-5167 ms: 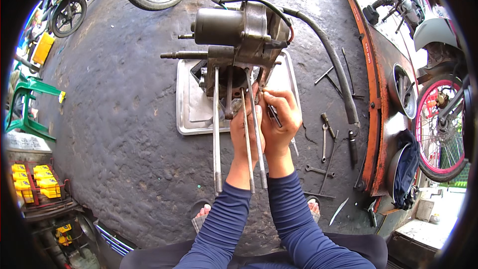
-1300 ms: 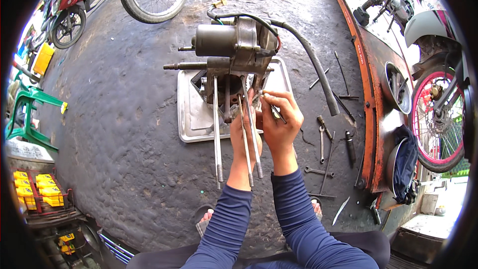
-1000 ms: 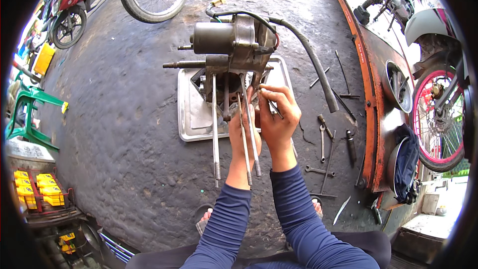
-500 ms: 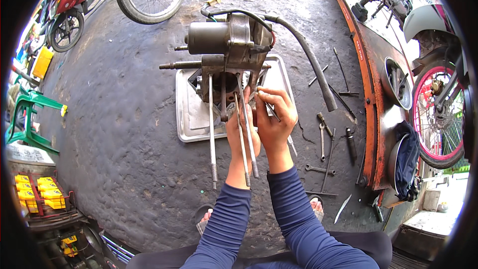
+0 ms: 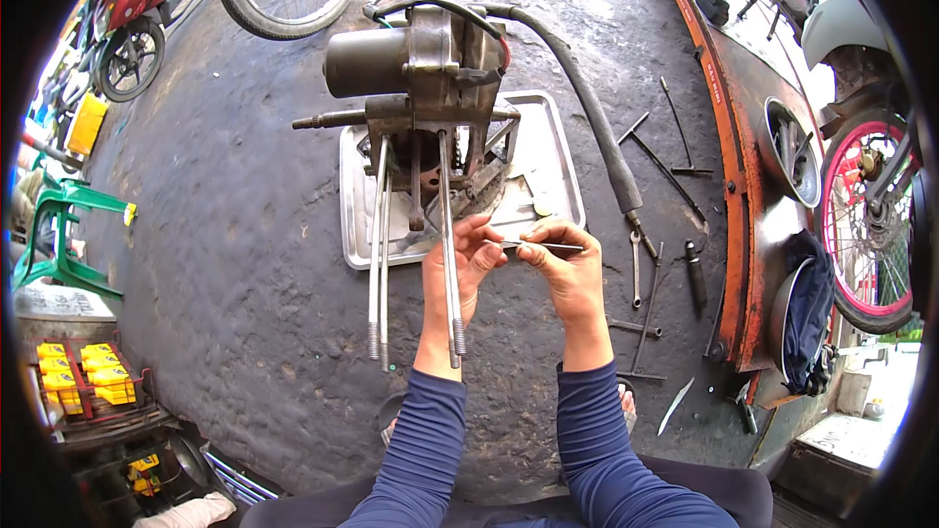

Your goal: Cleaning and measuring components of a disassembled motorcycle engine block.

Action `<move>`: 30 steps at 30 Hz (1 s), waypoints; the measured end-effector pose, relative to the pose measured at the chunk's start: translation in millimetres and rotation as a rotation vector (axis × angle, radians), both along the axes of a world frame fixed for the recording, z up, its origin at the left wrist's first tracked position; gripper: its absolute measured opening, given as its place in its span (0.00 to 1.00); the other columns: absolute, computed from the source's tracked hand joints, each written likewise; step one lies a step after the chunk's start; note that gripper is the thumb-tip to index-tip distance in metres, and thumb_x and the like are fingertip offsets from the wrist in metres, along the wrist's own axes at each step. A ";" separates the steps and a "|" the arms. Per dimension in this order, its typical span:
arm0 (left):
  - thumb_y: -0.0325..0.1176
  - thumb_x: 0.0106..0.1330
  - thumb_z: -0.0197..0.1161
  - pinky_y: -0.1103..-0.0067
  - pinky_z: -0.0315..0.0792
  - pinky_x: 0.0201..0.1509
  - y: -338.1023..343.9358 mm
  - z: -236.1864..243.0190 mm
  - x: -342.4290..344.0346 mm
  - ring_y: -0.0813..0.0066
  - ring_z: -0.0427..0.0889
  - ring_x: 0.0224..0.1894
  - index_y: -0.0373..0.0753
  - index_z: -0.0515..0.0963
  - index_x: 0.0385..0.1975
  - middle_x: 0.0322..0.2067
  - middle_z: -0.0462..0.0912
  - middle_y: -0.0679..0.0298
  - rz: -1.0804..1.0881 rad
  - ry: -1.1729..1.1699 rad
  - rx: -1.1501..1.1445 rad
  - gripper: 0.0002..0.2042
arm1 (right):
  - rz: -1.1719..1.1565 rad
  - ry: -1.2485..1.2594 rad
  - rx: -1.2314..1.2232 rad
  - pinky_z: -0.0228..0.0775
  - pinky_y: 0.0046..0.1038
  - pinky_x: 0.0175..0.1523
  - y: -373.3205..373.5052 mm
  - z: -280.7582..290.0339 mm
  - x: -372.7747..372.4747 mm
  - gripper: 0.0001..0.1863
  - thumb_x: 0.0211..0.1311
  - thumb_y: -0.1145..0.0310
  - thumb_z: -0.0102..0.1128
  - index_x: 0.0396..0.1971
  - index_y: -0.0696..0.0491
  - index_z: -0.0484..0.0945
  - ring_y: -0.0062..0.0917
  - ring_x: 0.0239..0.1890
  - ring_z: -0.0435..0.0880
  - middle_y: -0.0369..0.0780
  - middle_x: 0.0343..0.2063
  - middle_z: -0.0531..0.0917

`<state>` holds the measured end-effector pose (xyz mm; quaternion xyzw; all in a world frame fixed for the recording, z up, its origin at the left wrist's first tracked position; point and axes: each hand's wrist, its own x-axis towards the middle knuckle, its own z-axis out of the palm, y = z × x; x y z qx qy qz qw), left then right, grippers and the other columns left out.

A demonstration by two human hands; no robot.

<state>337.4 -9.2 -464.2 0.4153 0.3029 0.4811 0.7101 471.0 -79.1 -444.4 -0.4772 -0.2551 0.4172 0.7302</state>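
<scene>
In front of me a motorcycle engine block (image 5: pixel 430 68) stands in a shallow metal tray (image 5: pixel 562 166). Its long studs (image 5: pixel 378 264) point toward me, and a connecting rod (image 5: pixel 417 196) lies among them. Just beyond the stud ends, my right hand (image 5: pixel 565 269) pinches a thin metal rod (image 5: pixel 559 246) between thumb and fingers. My left hand (image 5: pixel 458 269), partly behind the right-hand studs, closes its thumb and fingertips around the rod's other end. The fingertips hide that end, so its shape cannot be made out. Both hands are apart from the engine's body.
A black hose (image 5: pixel 597 127) curves from the engine to the right. Wrenches (image 5: pixel 636 274) and T-handle tools (image 5: pixel 675 176) lie on the dark floor beside an orange metal rail (image 5: pixel 719 137). Motorcycles stand around; a green plastic stool (image 5: pixel 59 225) and yellow bottles (image 5: pixel 98 372) are at left.
Both hands have come away from the engine's right side toward me and now meet at the thin rod. The engine sits further left and higher in view, its studs at another angle.
</scene>
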 end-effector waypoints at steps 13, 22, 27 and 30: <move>0.31 0.70 0.68 0.83 0.73 0.39 -10.0 -10.5 -12.2 0.85 0.79 0.35 0.37 0.81 0.47 0.37 0.84 0.67 -0.142 0.788 0.203 0.10 | -0.185 -0.458 0.078 0.76 0.21 0.40 27.7 41.5 4.4 0.07 0.60 0.80 0.70 0.37 0.59 0.83 0.19 0.35 0.84 0.37 0.32 0.86; 0.27 0.71 0.61 0.82 0.78 0.33 -2.9 29.4 -8.8 0.78 0.85 0.29 0.31 0.74 0.53 0.31 0.85 0.61 0.372 0.493 0.492 0.13 | -0.337 -0.734 0.387 0.78 0.26 0.44 90.6 61.6 -26.3 0.09 0.53 0.87 0.69 0.33 0.61 0.82 0.28 0.38 0.87 0.43 0.36 0.86; 0.22 0.69 0.58 0.80 0.78 0.40 -6.1 44.9 -10.2 0.75 0.85 0.34 0.30 0.69 0.59 0.36 0.84 0.58 0.309 0.565 0.562 0.18 | -0.463 -0.915 0.471 0.75 0.28 0.34 103.2 55.2 -31.4 0.10 0.50 0.86 0.70 0.28 0.59 0.77 0.32 0.30 0.82 0.43 0.32 0.82; 0.20 0.66 0.56 0.76 0.80 0.41 -2.8 46.5 -4.5 0.70 0.86 0.34 0.33 0.58 0.70 0.41 0.84 0.53 0.367 0.529 0.675 0.30 | -0.510 -1.022 0.439 0.72 0.29 0.31 101.8 55.0 -30.7 0.11 0.48 0.86 0.71 0.25 0.58 0.75 0.31 0.26 0.79 0.42 0.29 0.79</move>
